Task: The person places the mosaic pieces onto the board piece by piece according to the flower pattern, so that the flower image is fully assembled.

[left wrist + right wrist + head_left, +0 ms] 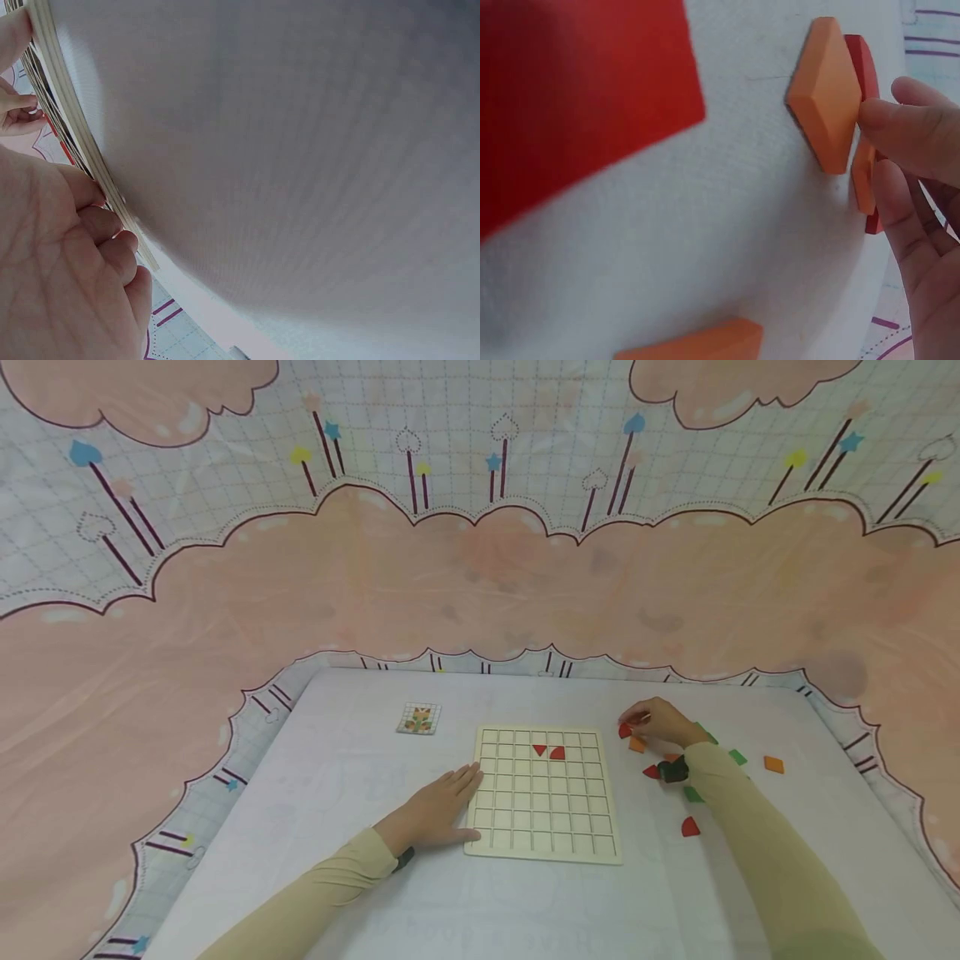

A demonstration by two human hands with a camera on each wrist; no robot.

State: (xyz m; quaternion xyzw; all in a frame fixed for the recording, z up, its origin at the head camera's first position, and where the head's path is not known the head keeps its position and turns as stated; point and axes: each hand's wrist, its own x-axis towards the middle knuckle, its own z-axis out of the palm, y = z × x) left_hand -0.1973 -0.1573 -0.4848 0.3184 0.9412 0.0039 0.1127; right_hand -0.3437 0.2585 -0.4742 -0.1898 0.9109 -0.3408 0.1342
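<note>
A cream square grid board (543,852) lies on the table with a red triangle (539,750) and a red quarter-circle piece (558,753) in its upper rows. My left hand (442,806) rests at the board's left edge, fingers extended and fingertips over the rim; the left wrist view shows its palm beside the board's side (90,157). Right of the board, my right hand (660,722) pinches a red piece (625,730) at its fingertips. An orange diamond (825,97) lies beside the thumb in the right wrist view, with another orange piece (864,180) partly behind the fingers.
A small pattern card (419,718) lies left of the board's top. Loose red (690,827), green (738,757) and orange pieces (774,764) are scattered around the right forearm, some partly hidden by it. A patterned curtain (480,585) stands behind the table.
</note>
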